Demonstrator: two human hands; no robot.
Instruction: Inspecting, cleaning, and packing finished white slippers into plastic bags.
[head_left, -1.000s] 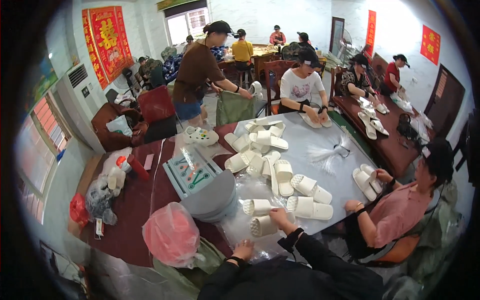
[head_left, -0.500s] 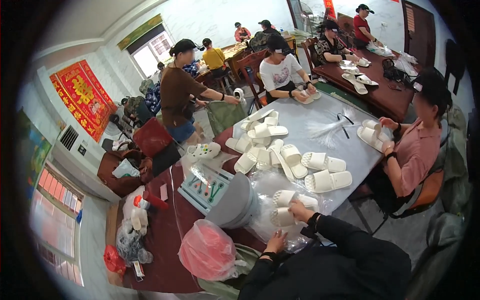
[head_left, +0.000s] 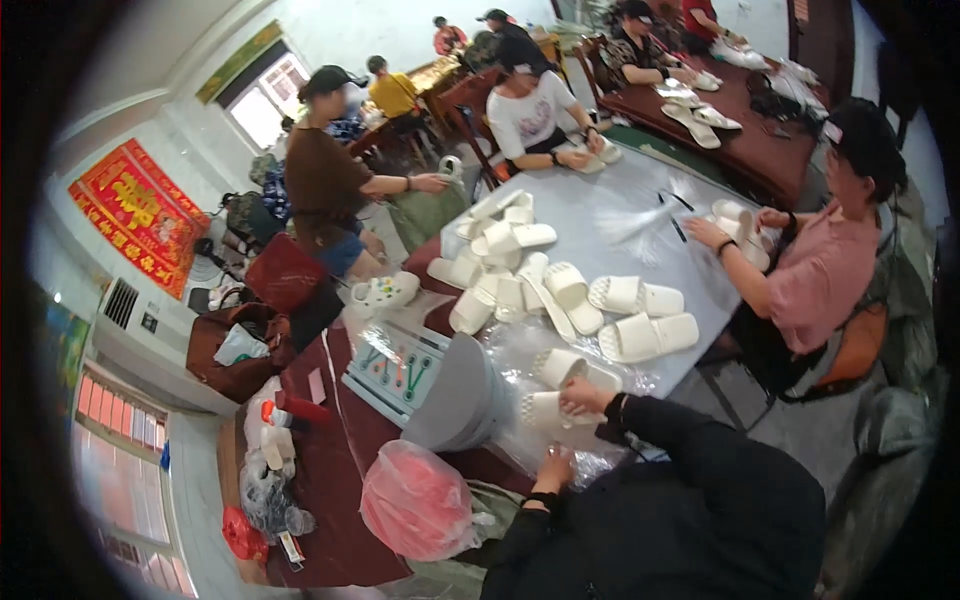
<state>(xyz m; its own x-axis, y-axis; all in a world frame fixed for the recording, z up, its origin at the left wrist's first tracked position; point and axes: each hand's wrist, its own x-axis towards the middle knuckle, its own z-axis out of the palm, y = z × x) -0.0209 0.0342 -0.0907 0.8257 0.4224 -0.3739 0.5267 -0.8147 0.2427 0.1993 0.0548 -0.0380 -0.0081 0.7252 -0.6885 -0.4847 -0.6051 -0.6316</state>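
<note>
A pair of cream slide slippers (head_left: 555, 372) with textured straps lies over clear plastic bags (head_left: 508, 375) at the table's near edge. My right hand (head_left: 588, 398) is closed on the nearer slipper. Lower left of it, my left hand (head_left: 555, 468) is at the near edge of the plastic, its fingers drawn together on a bag; they are slightly blurred. Just beyond, another pair of cream slippers (head_left: 648, 338) rests on the grey tabletop. A heap of similar slippers (head_left: 510, 245) lies farther off to the left.
A grey machine (head_left: 455, 395) stands left of the bags. Before it sits a red bundle in plastic (head_left: 415, 500). White fasteners (head_left: 635, 225) lie on the table's far side. Co-workers (head_left: 830, 240) handle slippers at the right and far sides; another holds a green sack (head_left: 425, 215).
The view has shifted a little. My right hand keeps its grip on the slipper, and my left hand stays at the bags. The co-worker at right has reached a hand onto their slippers.
</note>
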